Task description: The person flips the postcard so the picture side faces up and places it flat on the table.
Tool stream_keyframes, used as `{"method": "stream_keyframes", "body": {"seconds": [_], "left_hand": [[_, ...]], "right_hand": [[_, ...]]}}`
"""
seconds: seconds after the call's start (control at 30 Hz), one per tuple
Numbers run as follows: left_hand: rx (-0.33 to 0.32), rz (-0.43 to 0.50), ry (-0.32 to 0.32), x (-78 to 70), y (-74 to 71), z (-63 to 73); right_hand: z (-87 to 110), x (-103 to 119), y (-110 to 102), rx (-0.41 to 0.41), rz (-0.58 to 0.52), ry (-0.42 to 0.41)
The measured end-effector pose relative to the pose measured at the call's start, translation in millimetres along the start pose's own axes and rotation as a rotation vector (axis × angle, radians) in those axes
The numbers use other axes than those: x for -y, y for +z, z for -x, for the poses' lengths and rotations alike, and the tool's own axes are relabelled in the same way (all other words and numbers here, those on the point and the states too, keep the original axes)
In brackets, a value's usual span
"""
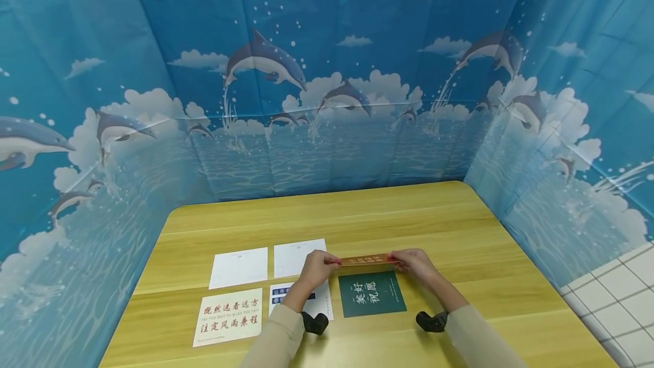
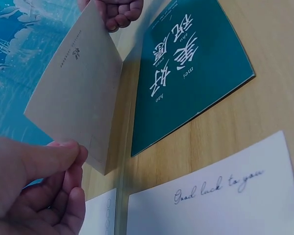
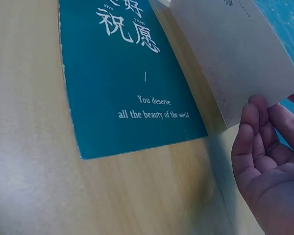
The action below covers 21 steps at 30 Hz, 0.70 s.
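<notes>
Between both hands a postcard (image 1: 365, 260) is held tilted up from the table. Its printed side looks orange-red in the head view, while its pale back (image 2: 81, 83) shows in the left wrist view. My left hand (image 1: 318, 268) pinches one end between thumb and fingers. At the other end my right hand (image 1: 416, 264) pinches a corner, its lower fingers loosely curled. Just below the held card, a dark green postcard (image 1: 372, 294) with white characters lies flat. Under my left forearm is a white postcard (image 1: 323, 302) with a blue printed block, partly covered.
To the left lies a cream postcard (image 1: 228, 317) with red characters. Two white cards (image 1: 238, 268) lie in the row behind it, the right one partly hidden by my left hand. A blue dolphin-print curtain (image 1: 327, 146) borders the wooden table (image 1: 434, 214) at the back and sides.
</notes>
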<state>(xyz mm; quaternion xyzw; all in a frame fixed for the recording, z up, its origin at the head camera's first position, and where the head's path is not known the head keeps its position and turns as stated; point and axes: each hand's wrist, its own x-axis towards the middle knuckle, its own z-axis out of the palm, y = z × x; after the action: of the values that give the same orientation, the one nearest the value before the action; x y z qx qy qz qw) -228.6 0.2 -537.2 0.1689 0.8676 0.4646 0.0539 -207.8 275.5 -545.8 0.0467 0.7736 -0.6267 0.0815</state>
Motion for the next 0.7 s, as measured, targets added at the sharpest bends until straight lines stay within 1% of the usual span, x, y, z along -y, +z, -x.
{"method": "stream_keyframes", "body": {"seconds": [0.1,0.27,0.4,0.53,0.7], "left_hand": [[-0.014,-0.011,-0.019,-0.1,1.4,-3.6],[-0.029,-0.032,-0.072,-0.5,3.5,-10.4],[-0.025,-0.032,-0.111,-0.5,5.5,-14.5],[-0.023,-0.052,-0.13,-1.0,7.8,-17.6],[-0.017,-0.113,-0.138,-1.8,10.7,-21.1]], "right_hand": [[-4.1,-0.6,3.0,-0.041,0.093,0.012],[-11.6,-0.5,7.4,-0.064,0.234,-0.033],[-15.7,0.9,9.4,-0.071,0.3,-0.07],[-17.5,4.0,11.7,-0.071,0.371,-0.109],[-22.8,4.1,14.9,-0.073,0.422,-0.139]]}}
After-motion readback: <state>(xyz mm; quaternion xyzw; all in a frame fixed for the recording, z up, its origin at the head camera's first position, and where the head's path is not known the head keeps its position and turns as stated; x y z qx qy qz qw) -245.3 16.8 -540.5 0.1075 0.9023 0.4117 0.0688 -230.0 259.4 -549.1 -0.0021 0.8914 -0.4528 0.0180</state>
